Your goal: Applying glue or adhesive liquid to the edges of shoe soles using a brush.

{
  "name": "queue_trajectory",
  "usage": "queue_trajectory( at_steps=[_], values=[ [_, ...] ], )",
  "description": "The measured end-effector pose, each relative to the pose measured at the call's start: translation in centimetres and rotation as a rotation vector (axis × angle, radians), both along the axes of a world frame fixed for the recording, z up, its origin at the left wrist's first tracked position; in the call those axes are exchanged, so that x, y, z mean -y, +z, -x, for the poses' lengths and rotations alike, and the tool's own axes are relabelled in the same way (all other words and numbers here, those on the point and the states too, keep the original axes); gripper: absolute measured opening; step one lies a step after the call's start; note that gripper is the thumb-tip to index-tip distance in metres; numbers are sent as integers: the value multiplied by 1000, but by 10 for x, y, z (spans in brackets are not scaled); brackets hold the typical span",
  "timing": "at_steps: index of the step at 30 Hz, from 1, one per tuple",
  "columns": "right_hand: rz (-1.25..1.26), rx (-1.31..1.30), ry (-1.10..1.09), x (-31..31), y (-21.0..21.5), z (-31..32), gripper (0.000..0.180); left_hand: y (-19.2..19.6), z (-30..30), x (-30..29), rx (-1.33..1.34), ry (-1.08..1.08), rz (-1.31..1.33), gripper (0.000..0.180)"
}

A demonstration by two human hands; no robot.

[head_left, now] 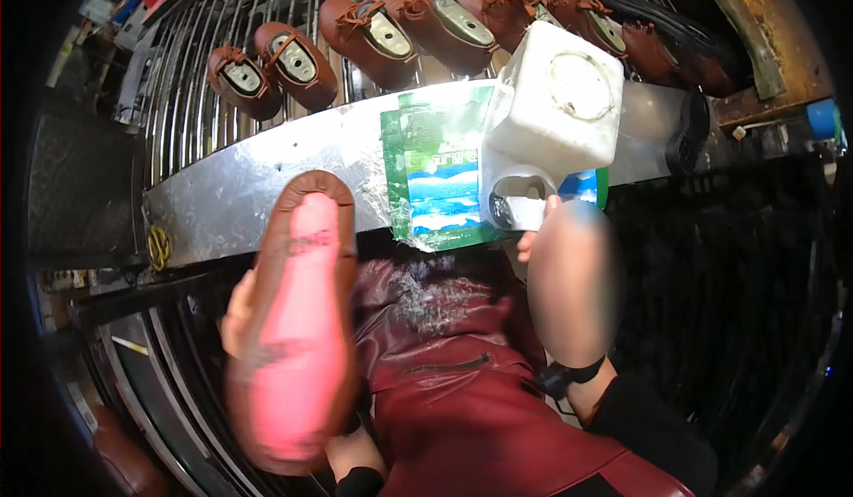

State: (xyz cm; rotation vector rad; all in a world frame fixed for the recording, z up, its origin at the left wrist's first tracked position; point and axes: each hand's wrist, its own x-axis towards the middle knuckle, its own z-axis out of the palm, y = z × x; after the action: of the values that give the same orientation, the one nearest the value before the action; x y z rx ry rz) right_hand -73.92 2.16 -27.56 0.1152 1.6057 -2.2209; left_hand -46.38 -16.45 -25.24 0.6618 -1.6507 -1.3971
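From my station, my left hand is wrapped round a shoe, pink underside up, at the front edge of the worktop; I judge a steady side grip best. My right hand meets the jug near that edge; blur hides its hold. Leftward bare metal offers room; more shoes line the rack past the far edge.

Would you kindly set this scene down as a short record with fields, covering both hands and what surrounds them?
Left hand: holds a brown shoe, its pink sole facing the camera
Right hand: at the near end of a white plastic container; blurred, grip unclear
Around the container: green-and-blue sheet on a metal ledge
Beyond the ledge: row of brown lace-up shoes on a metal rack
Ledge's left end: yellow scissors handles
Clothing: maroon apron
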Motion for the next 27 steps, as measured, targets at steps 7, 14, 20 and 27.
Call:
queue_trajectory(
  at_steps=[7, 14, 20, 27],
  values=[
    [187, 257, 385, 39, 22, -35, 21, -68, 5, 24, 444, -44, 1011, 26],
    [105, 63, 657, 88, 8, -48, 15, -64, -1, 20, 471, -34, 942, 33],
    [-52, -140, 576, 154, -11, -17, 19, -65, -2, 20, 463, -56, 929, 31],
    [-1, -22, 751, 98, 8, -28, 19, -65, 4, 24, 405, -37, 954, 32]
  ],
)
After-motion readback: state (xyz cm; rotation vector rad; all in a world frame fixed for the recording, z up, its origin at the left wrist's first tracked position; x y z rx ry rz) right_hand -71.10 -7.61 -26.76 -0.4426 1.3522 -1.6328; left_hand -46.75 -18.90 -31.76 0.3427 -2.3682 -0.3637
